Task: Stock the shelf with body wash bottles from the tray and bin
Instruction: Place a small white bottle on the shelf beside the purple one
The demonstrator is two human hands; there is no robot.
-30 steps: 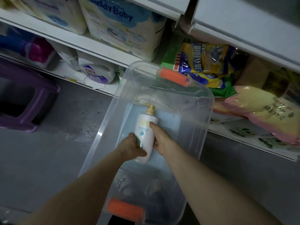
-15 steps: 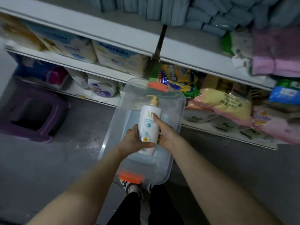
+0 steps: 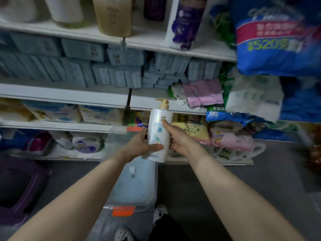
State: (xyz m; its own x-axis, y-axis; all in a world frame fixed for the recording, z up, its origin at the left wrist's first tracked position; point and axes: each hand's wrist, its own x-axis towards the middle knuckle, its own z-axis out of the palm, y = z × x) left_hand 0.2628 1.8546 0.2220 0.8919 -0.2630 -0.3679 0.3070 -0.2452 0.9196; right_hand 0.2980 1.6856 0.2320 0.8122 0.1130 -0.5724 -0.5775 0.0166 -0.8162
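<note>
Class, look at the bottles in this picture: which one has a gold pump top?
The white bottle held in both hands, left hand and right hand. The purple-labelled bottle and the tan bottle on the top shelf show no pump.

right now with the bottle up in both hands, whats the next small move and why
Probably lift the body wash bottle toward the top shelf, into the gap beside the purple-labelled bottle. Both the left hand and right hand already hold it upright above the clear bin.
</note>
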